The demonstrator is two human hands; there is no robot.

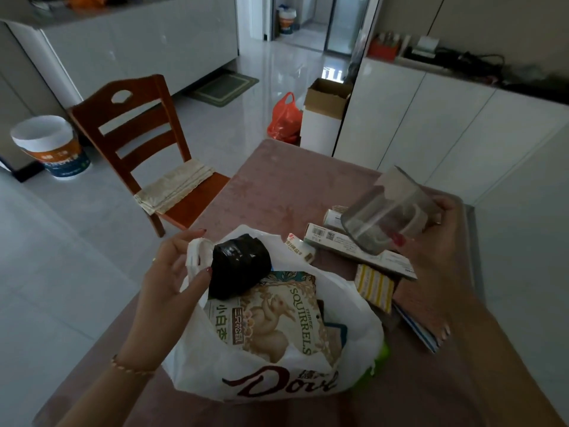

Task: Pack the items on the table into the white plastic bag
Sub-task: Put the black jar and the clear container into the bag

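Observation:
The white plastic bag [203,359] with brown lettering lies open on the table near me. Inside it show a black wrapped bundle [238,263] and a squirrel-print snack packet [283,315]. My left hand [172,269] pinches the bag's left handle and holds the mouth open. My right hand [431,241] grips a clear plastic jar [385,211], tilted and lifted above the boxes to the bag's right. On the table lie a long white box [326,238], a small tube [300,246], a yellow-striped cloth [374,286] and a brown notebook [415,306].
The table [277,186] carries a pink patterned cover. A wooden chair [138,143] with a cushion stands at its far left. On the floor beyond are a paint bucket [49,146], an orange bag [284,118] and an open cardboard box [324,115]. White cabinets [431,124] stand right.

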